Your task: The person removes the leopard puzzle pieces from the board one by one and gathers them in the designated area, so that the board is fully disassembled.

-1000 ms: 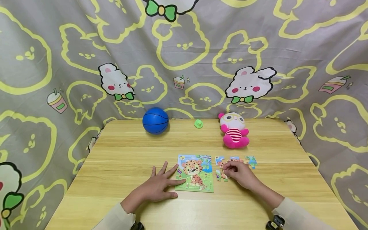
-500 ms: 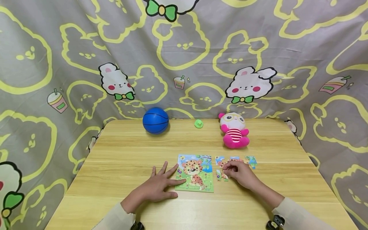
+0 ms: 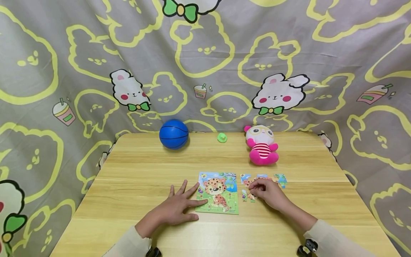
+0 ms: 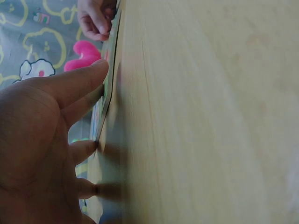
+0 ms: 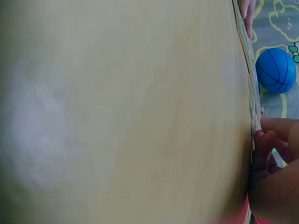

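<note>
A jigsaw board [image 3: 221, 185] with a spotted leopard cub picture lies flat in the middle of the table. My left hand [image 3: 179, 207] is spread with its fingers straight, the index finger resting on the board's lower left and another fingertip at its left edge. Just right of the board lie several loose puzzle pieces [image 3: 245, 177]. Over them, my right hand [image 3: 268, 192] has its thumb and index finger drawn together in a pinch at a puzzle piece [image 3: 247, 196]. That hand covers part of the pieces. In the right wrist view, its fingertips [image 5: 265, 135] meet at the pieces' edge.
Along the back of the wooden table [image 3: 128, 200] stand a blue basketball [image 3: 173, 134], a small green duck [image 3: 222, 137] and a pink-and-white plush toy [image 3: 261, 145]. A grey patterned curtain [image 3: 205, 64] hangs behind and at both sides.
</note>
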Available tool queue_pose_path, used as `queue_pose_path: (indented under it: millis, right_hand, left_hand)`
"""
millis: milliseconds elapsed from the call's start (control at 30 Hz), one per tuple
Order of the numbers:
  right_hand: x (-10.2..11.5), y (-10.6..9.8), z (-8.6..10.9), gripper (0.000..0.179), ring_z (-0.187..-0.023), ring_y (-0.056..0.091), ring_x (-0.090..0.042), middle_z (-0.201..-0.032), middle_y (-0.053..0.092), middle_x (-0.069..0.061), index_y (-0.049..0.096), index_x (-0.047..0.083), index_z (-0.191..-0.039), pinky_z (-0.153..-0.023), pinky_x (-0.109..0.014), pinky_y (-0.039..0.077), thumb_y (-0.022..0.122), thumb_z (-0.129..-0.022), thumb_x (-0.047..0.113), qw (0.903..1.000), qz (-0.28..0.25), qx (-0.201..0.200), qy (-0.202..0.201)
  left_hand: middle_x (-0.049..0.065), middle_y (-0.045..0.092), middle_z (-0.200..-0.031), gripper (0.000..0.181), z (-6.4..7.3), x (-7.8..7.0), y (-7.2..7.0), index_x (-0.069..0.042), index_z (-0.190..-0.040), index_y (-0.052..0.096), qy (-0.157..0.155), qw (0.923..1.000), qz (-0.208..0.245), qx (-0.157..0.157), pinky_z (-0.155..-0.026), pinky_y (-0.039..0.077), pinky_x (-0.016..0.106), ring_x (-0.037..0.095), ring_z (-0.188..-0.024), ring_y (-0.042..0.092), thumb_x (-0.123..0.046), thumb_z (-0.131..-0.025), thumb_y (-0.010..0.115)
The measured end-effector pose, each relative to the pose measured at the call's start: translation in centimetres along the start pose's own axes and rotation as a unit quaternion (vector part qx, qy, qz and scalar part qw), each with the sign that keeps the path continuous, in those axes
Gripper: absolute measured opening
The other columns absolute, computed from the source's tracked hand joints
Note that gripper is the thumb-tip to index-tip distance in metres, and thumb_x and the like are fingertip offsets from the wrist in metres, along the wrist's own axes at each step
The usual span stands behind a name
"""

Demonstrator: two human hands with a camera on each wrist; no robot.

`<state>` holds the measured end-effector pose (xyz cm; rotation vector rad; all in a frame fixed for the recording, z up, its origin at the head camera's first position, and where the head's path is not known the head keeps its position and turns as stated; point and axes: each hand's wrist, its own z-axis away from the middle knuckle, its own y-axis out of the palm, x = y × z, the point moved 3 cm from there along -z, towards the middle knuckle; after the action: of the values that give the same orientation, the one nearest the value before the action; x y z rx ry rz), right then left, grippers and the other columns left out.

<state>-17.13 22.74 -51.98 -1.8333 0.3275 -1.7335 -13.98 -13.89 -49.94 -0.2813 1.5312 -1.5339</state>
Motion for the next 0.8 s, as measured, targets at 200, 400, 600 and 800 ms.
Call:
queue_pose_path:
  millis: [200, 400, 600, 800]
  right_hand:
    - [0.1, -0.1, 0.0, 0.008, -0.070, 0.053, -0.010, -0.091, 0.068, 0.001, 0.077, 0.013, -0.097, -0.063, -0.024, 0.046, 0.077, -0.092, 0.007, 1.0000, -0.001, -0.001, 0.000]
    - [0.5, -0.2, 0.0, 0.006, -0.071, 0.053, -0.009, -0.091, 0.068, 0.001, 0.077, 0.011, -0.097, -0.063, -0.023, 0.046, 0.077, -0.092, 0.009, 1.0000, -0.006, 0.004, -0.003]
    - [1.2, -0.2, -0.2, 0.008, -0.070, 0.057, -0.010, -0.095, 0.071, -0.003, 0.076, 0.007, -0.101, -0.060, -0.024, 0.050, 0.077, -0.093, 0.009, 0.9993, -0.031, 0.019, -0.005]
    - [2.3, 0.6, -0.9, 0.011, -0.068, 0.061, -0.017, -0.090, 0.071, -0.007, 0.074, 0.004, -0.105, -0.056, -0.027, 0.053, 0.074, -0.095, 0.008, 0.9976, -0.057, 0.039, 0.002]
  left_hand:
    - [0.006, 0.011, -0.174, 0.055, -0.1, -0.1, -0.1, -0.048, -0.151, 0.049, 0.002, 1.0000, -0.002, -0.001, -0.105, 0.002, 0.087, 0.054, -0.153, -0.002, -0.058, -0.099, 0.060]
    - [0.006, 0.012, -0.173, 0.054, -0.4, 0.0, -0.1, -0.049, -0.151, 0.049, -0.001, 1.0000, -0.005, 0.001, -0.105, 0.004, 0.088, 0.055, -0.153, 0.000, -0.060, -0.099, 0.059]
    - [0.006, 0.017, -0.173, 0.051, -0.6, -0.2, -0.3, -0.050, -0.148, 0.052, -0.008, 0.9999, -0.011, -0.003, -0.103, 0.009, 0.089, 0.056, -0.153, 0.005, -0.059, -0.099, 0.059]
    - [0.009, 0.023, -0.171, 0.047, -0.7, -0.6, -0.8, -0.047, -0.146, 0.056, -0.012, 0.9997, -0.015, -0.015, -0.103, 0.015, 0.088, 0.058, -0.151, 0.011, -0.055, -0.100, 0.060]
